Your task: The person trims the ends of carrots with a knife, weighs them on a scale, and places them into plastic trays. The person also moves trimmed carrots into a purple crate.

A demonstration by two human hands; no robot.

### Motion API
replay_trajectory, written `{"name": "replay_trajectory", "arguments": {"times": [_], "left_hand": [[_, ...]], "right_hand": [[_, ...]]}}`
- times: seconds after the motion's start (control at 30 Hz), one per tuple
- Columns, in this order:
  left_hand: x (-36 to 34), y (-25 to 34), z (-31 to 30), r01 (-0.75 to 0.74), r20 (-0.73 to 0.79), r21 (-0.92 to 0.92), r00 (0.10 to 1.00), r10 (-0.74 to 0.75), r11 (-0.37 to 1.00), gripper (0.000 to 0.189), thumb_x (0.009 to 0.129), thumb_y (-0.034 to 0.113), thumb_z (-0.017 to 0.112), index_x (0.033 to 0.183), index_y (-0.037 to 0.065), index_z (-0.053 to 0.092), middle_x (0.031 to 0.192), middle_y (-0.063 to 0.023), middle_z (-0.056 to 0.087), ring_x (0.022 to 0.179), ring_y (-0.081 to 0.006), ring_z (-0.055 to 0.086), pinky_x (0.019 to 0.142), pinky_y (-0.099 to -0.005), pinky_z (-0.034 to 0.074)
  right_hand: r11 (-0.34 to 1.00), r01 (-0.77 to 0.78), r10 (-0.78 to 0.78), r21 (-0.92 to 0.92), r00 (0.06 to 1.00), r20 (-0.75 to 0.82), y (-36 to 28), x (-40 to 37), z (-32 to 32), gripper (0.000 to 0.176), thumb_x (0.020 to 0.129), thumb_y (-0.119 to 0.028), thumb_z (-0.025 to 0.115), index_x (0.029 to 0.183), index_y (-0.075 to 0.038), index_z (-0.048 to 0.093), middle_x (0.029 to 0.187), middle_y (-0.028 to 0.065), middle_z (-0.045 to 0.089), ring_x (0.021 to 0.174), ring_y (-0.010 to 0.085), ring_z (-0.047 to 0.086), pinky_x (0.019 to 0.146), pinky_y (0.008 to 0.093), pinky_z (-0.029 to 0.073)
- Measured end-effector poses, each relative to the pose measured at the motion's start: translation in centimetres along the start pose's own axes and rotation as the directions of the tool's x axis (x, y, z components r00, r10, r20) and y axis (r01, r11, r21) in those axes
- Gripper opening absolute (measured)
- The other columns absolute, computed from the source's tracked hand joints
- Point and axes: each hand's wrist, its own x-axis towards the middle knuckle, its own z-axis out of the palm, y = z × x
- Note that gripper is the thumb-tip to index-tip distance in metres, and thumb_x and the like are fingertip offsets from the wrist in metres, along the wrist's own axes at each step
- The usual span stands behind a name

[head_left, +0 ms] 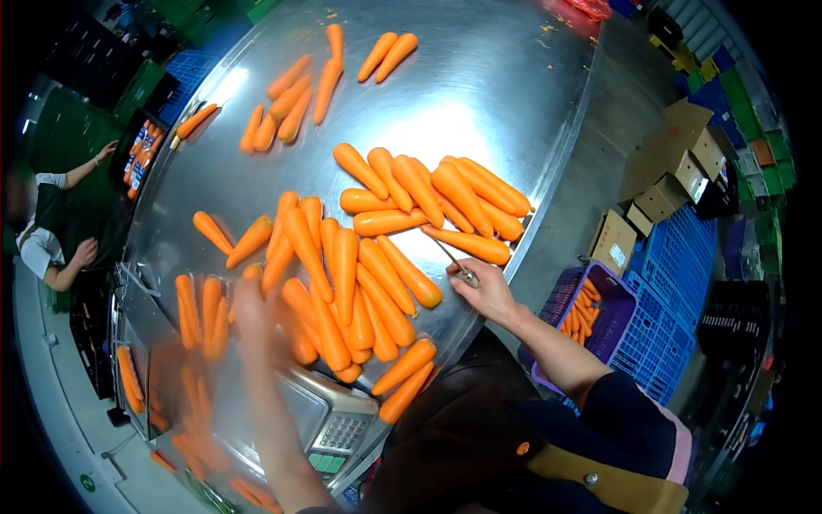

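My right hand (pixel 485 289) is closed around a small knife (pixel 449 257), its thin blade angled up toward a carrot (pixel 467 245) at the edge of the right-hand pile. My left hand (pixel 254 310), smeared by motion, is over the left side of the middle carrot pile (pixel 342 265); its fingers cannot be made out. Beneath and beside my left forearm is a scale (pixel 342 428) with a keypad. Blurred carrots (pixel 199 313) lie left of that hand, some seemingly in clear plastic.
Loose carrots (pixel 291 107) are spread across the far part of the metal table (pixel 479 68). A purple crate (pixel 618 313) of carrots stands at right beside blue crates (pixel 672 283) and cardboard boxes (pixel 612 244). Another person (pixel 51 223) stands at left near a box of bagged carrots (pixel 141 158).
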Motion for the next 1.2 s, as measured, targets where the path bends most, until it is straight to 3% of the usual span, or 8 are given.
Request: {"name": "replay_trajectory", "arguments": {"times": [0.23,0.37,0.43,0.5,0.63,0.67,0.93,1.2], "left_hand": [[-5.9,5.1,-10.3,0.128,-0.285,-0.473,0.914,-0.289,0.871,0.020,0.088,0.012,0.066,0.102,-0.003,0.063,0.095,-0.0111,0.061,0.088,-0.0187,0.061,0.080,-0.0306,0.050],[-11.2,5.4,-10.4,-0.040,-0.238,-0.958,0.667,-0.706,0.285,0.028,0.097,0.026,0.059,0.112,0.002,0.057,0.097,-0.0075,0.060,0.094,-0.0228,0.059,0.092,-0.0359,0.049],[-12.1,7.2,-10.4,-0.268,-0.047,-0.945,0.680,-0.732,-0.189,0.034,0.099,0.033,0.056,0.118,0.005,0.054,0.099,-0.0080,0.060,0.098,-0.0256,0.059,0.098,-0.0395,0.047],[-13.0,9.5,-10.8,-0.250,0.095,-0.914,0.634,-0.768,-0.319,0.035,0.100,0.038,0.054,0.115,0.006,0.054,0.097,-0.0078,0.058,0.094,-0.0265,0.057,0.095,-0.0417,0.046],[-15.9,7.8,-8.6,-0.187,0.166,-0.891,0.715,-0.679,-0.414,0.037,0.103,0.044,0.047,0.105,0.008,0.053,0.086,-0.0065,0.055,0.072,-0.0202,0.051,0.074,-0.0351,0.046],[-16.5,8.1,-8.2,-0.181,0.211,-0.903,0.603,-0.770,-0.389,0.038,0.103,0.045,0.045,0.105,0.008,0.053,0.082,-0.0061,0.055,0.069,-0.0199,0.052,0.071,-0.0346,0.047],[-17.6,9.5,-6.7,-0.080,0.274,-0.857,0.766,-0.582,-0.509,0.039,0.104,0.045,0.042,0.105,0.006,0.051,0.078,-0.0068,0.054,0.069,-0.0225,0.052,0.072,-0.0375,0.046],[-18.6,8.8,-6.8,-0.022,0.303,-0.865,0.775,-0.555,-0.502,0.040,0.103,0.046,0.042,0.105,0.007,0.051,0.080,-0.0068,0.052,0.071,-0.0229,0.053,0.074,-0.0391,0.045]], "right_hand": [[0.999,-0.027,0.028,0.036,0.999,-0.029,-3.5,4.0,-1.9,0.022,0.089,-0.014,0.067,0.105,0.000,0.066,0.092,0.0084,0.070,0.087,0.0153,0.065,0.081,0.0289,0.051],[0.969,0.246,-0.246,-0.017,0.969,-0.035,-3.3,7.5,1.7,0.026,0.086,-0.009,0.063,0.111,-0.001,0.064,0.106,0.0167,0.068,0.098,0.0315,0.066,0.087,0.0373,0.052],[0.950,0.312,-0.311,-0.006,0.949,0.057,-5.0,8.8,3.3,0.030,0.084,-0.008,0.063,0.113,-0.002,0.062,0.110,0.0176,0.066,0.100,0.0351,0.064,0.089,0.0397,0.052],[0.922,0.387,-0.387,0.013,0.919,0.070,-6.5,9.6,4.6,0.034,0.084,-0.008,0.065,0.117,-0.002,0.059,0.110,0.0181,0.064,0.097,0.0349,0.064,0.086,0.0399,0.052],[0.939,0.320,-0.315,-0.125,0.947,0.058,-7.5,11.0,3.7,0.034,0.084,-0.011,0.065,0.116,-0.003,0.058,0.114,0.0170,0.062,0.093,0.0361,0.065,0.083,0.0430,0.053],[0.930,0.329,-0.325,-0.163,0.944,0.052,-6.6,11.9,3.4,0.034,0.084,-0.012,0.065,0.116,-0.003,0.058,0.116,0.0164,0.062,0.092,0.0365,0.065,0.081,0.0439,0.053],[0.792,0.430,-0.426,-0.433,0.898,0.112,-1.5,18.1,-0.5,0.032,0.083,-0.009,0.064,0.114,-0.010,0.060,0.119,0.0098,0.062,0.089,0.0353,0.066,0.080,0.0438,0.054],[0.998,0.056,-0.053,0.038,0.995,-0.083,-2.8,18.7,-3.8,0.023,0.087,-0.015,0.067,0.106,-0.004,0.070,0.087,0.0099,0.071,0.084,0.0168,0.066,0.080,0.0295,0.052]]}}
